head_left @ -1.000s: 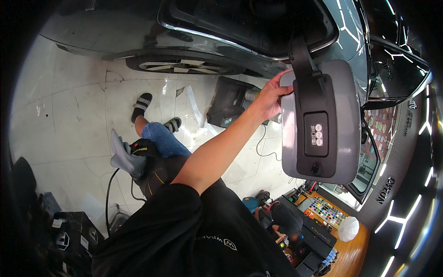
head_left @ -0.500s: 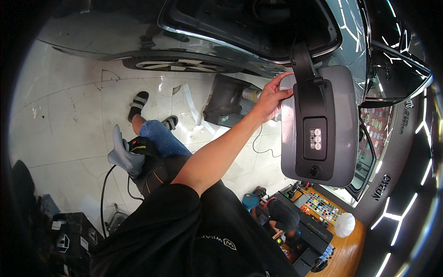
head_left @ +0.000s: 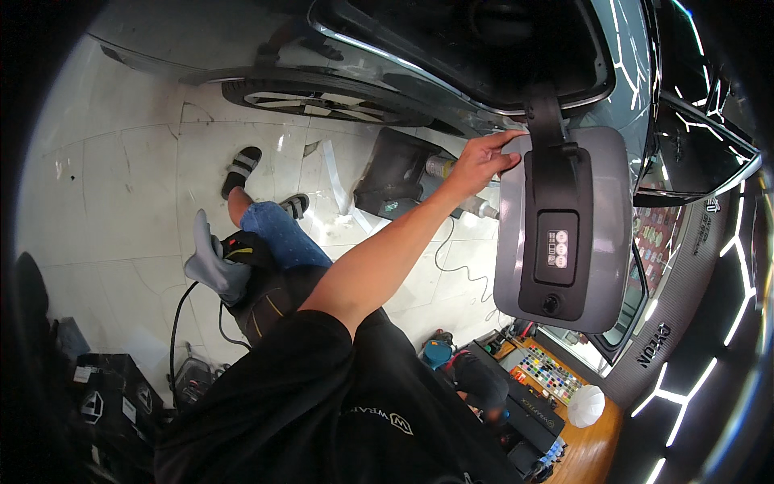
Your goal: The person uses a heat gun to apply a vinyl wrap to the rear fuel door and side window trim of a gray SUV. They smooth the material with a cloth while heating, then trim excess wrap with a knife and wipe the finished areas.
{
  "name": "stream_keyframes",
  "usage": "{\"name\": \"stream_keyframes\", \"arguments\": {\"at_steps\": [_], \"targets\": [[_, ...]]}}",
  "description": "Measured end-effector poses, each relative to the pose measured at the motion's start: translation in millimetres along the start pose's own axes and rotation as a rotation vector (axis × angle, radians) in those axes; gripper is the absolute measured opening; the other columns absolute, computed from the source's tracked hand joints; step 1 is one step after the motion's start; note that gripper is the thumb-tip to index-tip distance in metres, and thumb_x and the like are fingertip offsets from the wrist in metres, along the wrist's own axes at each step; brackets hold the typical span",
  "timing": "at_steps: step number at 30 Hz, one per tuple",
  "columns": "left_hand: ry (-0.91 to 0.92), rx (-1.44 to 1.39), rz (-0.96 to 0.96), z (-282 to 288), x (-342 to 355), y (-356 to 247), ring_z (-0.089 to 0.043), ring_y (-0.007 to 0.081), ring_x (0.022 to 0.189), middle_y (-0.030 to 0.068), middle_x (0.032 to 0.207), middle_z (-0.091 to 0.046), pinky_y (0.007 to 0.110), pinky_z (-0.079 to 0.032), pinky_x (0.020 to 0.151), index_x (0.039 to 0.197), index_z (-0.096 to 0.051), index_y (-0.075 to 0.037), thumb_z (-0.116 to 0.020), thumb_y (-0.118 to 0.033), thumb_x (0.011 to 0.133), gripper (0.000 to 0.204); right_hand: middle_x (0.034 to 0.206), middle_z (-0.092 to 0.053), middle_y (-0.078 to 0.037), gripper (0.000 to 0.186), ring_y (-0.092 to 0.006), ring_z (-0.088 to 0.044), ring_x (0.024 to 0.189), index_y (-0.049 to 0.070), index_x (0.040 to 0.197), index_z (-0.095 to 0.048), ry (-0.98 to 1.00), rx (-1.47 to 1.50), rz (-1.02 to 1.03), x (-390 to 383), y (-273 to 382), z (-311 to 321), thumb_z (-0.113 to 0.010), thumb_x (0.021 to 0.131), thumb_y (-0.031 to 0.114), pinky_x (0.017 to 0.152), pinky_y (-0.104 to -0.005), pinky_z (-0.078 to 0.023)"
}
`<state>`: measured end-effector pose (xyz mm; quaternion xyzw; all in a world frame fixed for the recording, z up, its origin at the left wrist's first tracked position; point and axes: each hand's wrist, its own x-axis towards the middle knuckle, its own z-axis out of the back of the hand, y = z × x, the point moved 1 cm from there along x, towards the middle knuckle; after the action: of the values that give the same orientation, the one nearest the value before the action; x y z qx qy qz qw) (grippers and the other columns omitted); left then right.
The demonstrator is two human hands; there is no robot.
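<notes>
An opened fuel filler flap (head_left: 512, 266) stands out from the dark car body, hanging by a black hinge arm (head_left: 547, 121). Its grey panel has a black plastic inner face with a sticker of round marks and a small round knob. My left hand (head_left: 484, 165) grips the flap's edge beside the hinge, thumb on the near face and fingers partly hidden behind. Above lies the dark filler recess (head_left: 451, 36) with a shiny rim. My right hand is outside the picture.
A car wheel (head_left: 322, 101) shows at the upper left. On the tiled floor are a dark bent panel (head_left: 395, 177) and a thin cable. A grey item (head_left: 216, 262) sticks out of a black pouch. Black boxes (head_left: 117, 403) stand lower left; another person (head_left: 480, 379) is by a bench.
In the picture, the flap and my left hand have shifted slightly right and down, along with the car body. The grip on the flap's edge stays the same.
</notes>
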<state>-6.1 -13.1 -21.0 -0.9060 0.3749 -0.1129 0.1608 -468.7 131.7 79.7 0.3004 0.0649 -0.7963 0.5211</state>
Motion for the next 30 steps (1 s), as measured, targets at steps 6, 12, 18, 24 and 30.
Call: {"name": "stream_keyframes", "arguments": {"at_steps": [6, 12, 18, 24, 30], "targets": [[-0.048, 0.303, -0.023, 6, -2, -11, -0.049, 0.0043, 0.060, 0.0013, 0.070, -0.062, 0.021, -0.041, 0.058, 0.122, -0.055, -0.003, -0.059, -0.013, 0.084, 0.039, 0.060, -0.052, -0.001, 0.024, -0.0120, -0.048, 0.051, 0.004, 0.089, -0.055, -0.005, -0.030, 0.012, 4, 5, 15, -0.059, 0.086, 0.027, 0.049, -0.0270, -0.039], [-0.066, 0.713, -0.178, 4, -5, -24, -0.054, 0.0184, 0.056, 0.0131, 0.075, -0.064, 0.027, -0.045, 0.058, 0.121, -0.056, -0.003, -0.057, -0.015, 0.085, 0.037, 0.060, -0.052, -0.002, 0.024, -0.0123, -0.048, 0.050, 0.004, 0.089, -0.055, -0.004, -0.033, 0.020, 8, 5, 22, -0.058, 0.086, 0.028, 0.048, -0.0271, -0.039], [-0.018, 0.872, -0.348, 10, -2, -24, -0.064, 0.0338, 0.082, 0.0209, 0.103, -0.062, 0.034, -0.051, 0.074, 0.123, -0.053, -0.003, -0.050, -0.013, 0.089, 0.036, 0.060, -0.052, -0.002, 0.024, -0.0125, -0.048, 0.050, 0.004, 0.089, -0.055, 0.004, -0.045, 0.036, 11, 12, 30, -0.058, 0.086, 0.028, 0.047, -0.0272, -0.039], [0.045, 1.007, -0.405, 8, -5, -31, -0.063, 0.0332, 0.092, 0.0193, 0.113, -0.059, 0.034, -0.051, 0.080, 0.124, -0.051, -0.001, -0.047, -0.014, 0.090, 0.036, 0.060, -0.052, -0.002, 0.024, -0.0128, -0.048, 0.049, 0.005, 0.089, -0.054, -0.001, -0.035, 0.039, 10, 12, 32, -0.058, 0.087, 0.029, 0.047, -0.0273, -0.039], [-0.090, -0.050, 0.074, 23, 5, -15, -0.062, 0.0246, 0.098, 0.0174, 0.108, -0.062, 0.036, -0.049, 0.086, 0.119, -0.052, 0.005, -0.042, -0.012, 0.089, 0.036, 0.059, -0.052, -0.002, 0.024, -0.0131, -0.049, 0.049, 0.005, 0.089, -0.054, -0.011, -0.033, 0.026, 4, 18, 33, -0.058, 0.087, 0.029, 0.046, -0.0274, -0.039]]}}
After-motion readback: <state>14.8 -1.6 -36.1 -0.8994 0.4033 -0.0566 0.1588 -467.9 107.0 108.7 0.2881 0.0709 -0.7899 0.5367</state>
